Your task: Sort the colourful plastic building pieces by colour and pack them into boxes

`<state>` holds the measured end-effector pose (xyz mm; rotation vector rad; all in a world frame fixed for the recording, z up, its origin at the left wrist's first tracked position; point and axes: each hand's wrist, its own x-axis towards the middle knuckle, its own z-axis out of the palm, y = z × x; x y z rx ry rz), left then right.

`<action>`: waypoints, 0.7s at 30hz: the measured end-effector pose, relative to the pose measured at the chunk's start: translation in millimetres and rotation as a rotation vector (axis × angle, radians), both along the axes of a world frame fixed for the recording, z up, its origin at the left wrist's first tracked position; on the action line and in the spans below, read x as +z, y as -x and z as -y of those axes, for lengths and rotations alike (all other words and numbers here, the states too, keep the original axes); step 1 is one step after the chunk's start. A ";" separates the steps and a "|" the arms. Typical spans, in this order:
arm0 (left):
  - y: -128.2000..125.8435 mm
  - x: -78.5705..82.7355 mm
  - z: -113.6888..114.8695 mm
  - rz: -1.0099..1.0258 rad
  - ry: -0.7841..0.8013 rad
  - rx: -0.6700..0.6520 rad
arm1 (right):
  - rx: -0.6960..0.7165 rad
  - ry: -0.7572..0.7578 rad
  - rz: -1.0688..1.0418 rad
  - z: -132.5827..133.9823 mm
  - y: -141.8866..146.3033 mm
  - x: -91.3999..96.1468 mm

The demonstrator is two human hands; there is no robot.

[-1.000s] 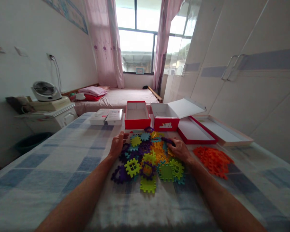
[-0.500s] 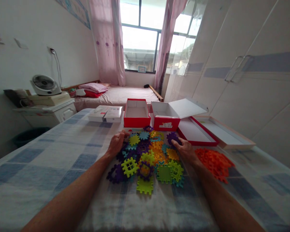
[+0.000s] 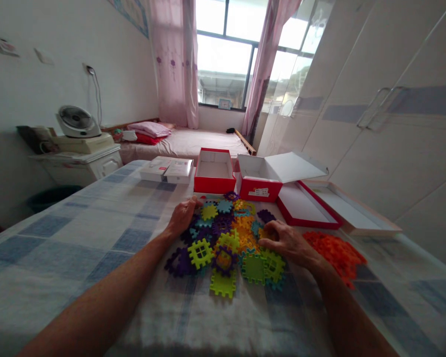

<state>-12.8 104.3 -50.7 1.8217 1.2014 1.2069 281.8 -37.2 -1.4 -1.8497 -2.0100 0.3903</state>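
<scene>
Hands on heap of coloured plastic interlocking tiles (image 3: 223,240), frame centre.
I see left hand (image 3: 182,216) spread flat, right hand (image 3: 288,243) curled, grip unclear; a quick pull may drag hooked tiles along.

Head-worn view, forward-down, close over table (image 3: 96,233)

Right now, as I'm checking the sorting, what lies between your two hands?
Head view: mixed-colour interlocking tiles fill the stretch between left hand and right hand.

2 forearms (image 3: 96,302) cut off at bottom edge. Fingers of right hand (image 3: 288,243) curl over tiles (image 3: 226,238); contact underneath hidden. Box label (image 3: 259,192) unreadable.
</scene>
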 end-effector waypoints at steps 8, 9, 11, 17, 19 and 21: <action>0.1 0.4 0.6 -0.022 -0.007 -0.005 | -0.041 -0.071 0.054 -5.1 -0.1 -7.9; 0.3 0.3 0.6 -0.029 -0.017 -0.004 | -0.065 -0.110 0.063 -5.9 -0.5 -8.0; 0.6 -0.3 0.3 -0.038 -0.031 -0.006 | -0.143 -0.219 0.045 -6.3 -0.3 -6.1; 0.2 -1.5 -1.0 -0.065 -0.032 0.009 | 0.036 -0.066 -0.324 1.0 16.5 1.8; 0.2 -2.1 -1.6 -0.078 -0.035 0.011 | 0.129 0.002 -0.282 2.9 25.0 0.7; 0.5 -2.9 -2.2 -0.082 -0.041 0.001 | 0.164 -0.015 -0.190 2.9 31.4 -2.3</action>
